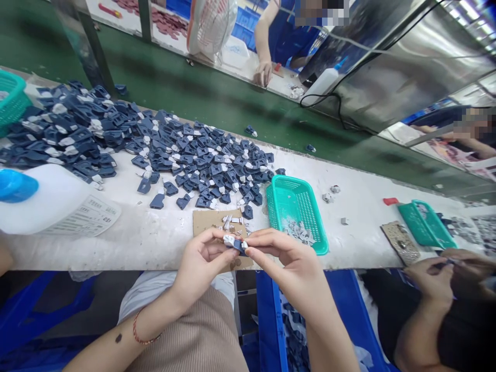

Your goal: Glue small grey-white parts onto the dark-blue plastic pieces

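Between the fingertips of both hands is a small dark blue plastic part [239, 247] with white bits at its ends. My left hand [203, 258] pinches its left end, where a white piece [229, 241] sticks up. On the other end, my right hand [287, 258] closes thumb and forefinger around a small white tip, partly covered by the fingers. Just beneath the hands lies a cardboard piece [201, 221] with white scraps and brown spots on it. To its right, a green basket [273, 206] holds small pale grey-white pieces [300, 231].
A large heap of dark blue parts [209, 160] covers the table's left and middle. A white bottle with a blue cap [58, 204] lies at left. Blue crates [271, 320] stand below the edge. At right, a co-worker's hands [434, 276] work beside another green basket [422, 227].
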### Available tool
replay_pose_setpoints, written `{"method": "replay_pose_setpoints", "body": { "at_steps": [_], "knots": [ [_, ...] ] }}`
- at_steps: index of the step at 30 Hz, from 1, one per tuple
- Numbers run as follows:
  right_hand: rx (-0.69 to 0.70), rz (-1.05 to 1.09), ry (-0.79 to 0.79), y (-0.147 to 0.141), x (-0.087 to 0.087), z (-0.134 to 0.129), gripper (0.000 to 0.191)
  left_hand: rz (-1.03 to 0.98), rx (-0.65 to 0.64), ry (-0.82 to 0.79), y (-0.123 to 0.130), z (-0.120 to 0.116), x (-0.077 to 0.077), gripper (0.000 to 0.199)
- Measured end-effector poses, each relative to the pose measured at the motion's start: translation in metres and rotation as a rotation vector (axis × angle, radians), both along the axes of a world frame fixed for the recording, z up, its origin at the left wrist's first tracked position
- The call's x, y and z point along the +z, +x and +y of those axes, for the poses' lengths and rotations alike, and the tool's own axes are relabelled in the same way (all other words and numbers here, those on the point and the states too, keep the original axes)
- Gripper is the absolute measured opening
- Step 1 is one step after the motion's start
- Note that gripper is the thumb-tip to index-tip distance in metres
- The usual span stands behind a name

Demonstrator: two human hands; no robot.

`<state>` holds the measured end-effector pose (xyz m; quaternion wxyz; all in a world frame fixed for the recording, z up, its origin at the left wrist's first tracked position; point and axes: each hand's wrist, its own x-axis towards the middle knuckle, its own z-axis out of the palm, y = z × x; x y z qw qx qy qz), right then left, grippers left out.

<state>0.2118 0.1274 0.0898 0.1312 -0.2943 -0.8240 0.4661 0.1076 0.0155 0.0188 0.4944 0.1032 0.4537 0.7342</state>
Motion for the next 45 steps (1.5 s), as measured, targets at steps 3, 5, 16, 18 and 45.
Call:
{"method": "replay_pose_setpoints", "body": {
  "at_steps": [3, 5, 16, 18, 45],
  "knots": [
    [0.036, -0.03, 0.079, 0.001, 0.002, -0.002, 0.007, -0.002, 0.001, -0.001, 0.001, 0.0, 0.0, 0.021],
    [0.055, -0.048, 0.111, 0.001, 0.004, -0.003, 0.007, 0.0, 0.011, -0.003, 0.001, 0.0, 0.0, 0.021],
    [-0.018, 0.025, -0.277, 0.002, -0.004, 0.002, 0.023, 0.043, 0.036, -0.041, 0.003, -0.003, 0.004, 0.016],
    [-0.041, 0.046, -0.351, 0.001, -0.01, -0.002, 0.033, 0.115, 0.053, -0.05, 0.002, -0.003, 0.005, 0.013],
    [-0.182, -0.426, 0.566, 0.08, -0.05, 0.139, 0.029, 1.109, 0.1, -0.272, -0.096, 0.069, 0.032, 0.019]
  ]
}}
